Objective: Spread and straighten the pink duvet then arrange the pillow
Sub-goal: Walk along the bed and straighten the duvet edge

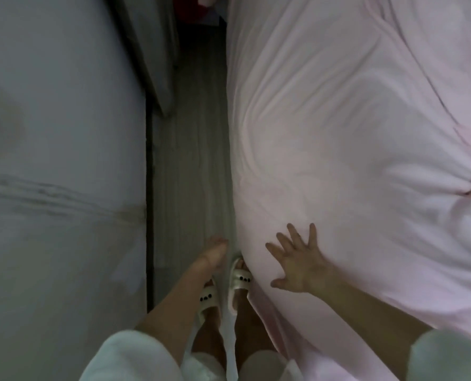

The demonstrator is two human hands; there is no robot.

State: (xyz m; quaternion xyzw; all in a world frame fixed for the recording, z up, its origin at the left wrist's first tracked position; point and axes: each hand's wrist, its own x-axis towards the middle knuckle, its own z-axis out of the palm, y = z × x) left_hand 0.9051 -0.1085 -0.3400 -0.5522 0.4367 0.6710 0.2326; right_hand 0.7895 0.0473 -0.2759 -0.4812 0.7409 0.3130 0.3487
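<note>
Right hand (300,266) flat on pink duvet (352,149) at bed's near edge, fingers splayed, gripping nothing, likely smoothing wrinkles; left hand (211,255) hanging over floor (190,160), fingers loose; pillow unseen

Soft matt pink cloth duvet (352,133), creased; grey wood-grain floor (190,160); glossy cream slippers (238,281).

My right hand (300,266) lies flat, fingers spread, on the pink duvet (352,149) that covers the bed and hangs over its edge just left of my fingers. Below that edge runs the grey floor (190,160), my cream slippers (238,281) on it.
</note>
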